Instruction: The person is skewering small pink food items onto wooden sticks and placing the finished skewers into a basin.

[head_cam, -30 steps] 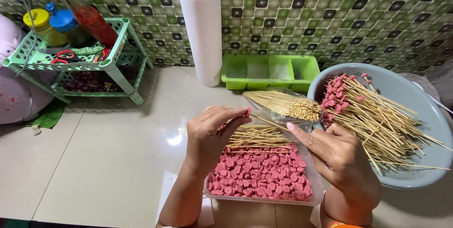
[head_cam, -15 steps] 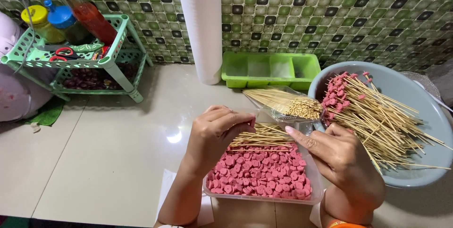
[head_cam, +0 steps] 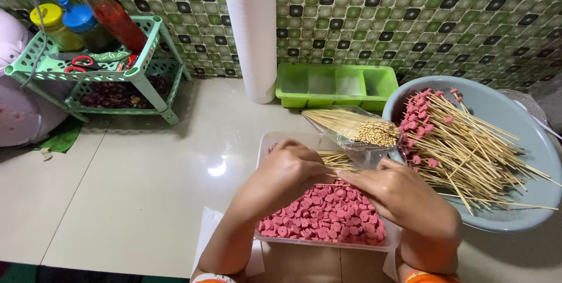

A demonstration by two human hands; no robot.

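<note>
Clear plastic bag (head_cam: pixel 357 128) of skewers just beyond fingertips. Left hand (head_cam: pixel 281 175) and right hand (head_cam: pixel 398 192) both pinch 1 thin skewer (head_cam: pixel 335 173) over pink sausage slices (head_cam: pixel 328 215).

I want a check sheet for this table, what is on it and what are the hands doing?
Surface: pale tiled floor or counter, glossy.
Job's things: clear tray of pink slices; bare skewers in a clear bag; blue basin of loaded skewers.
Clutter: white roll, green divided tray, green rack with bottles and scissors.
Grippers: left hand and right hand meet over the tray, pinching at thin sticks; exact grip hidden.
Cables: nothing seen.
Surroundings: green mosaic wall.
</note>
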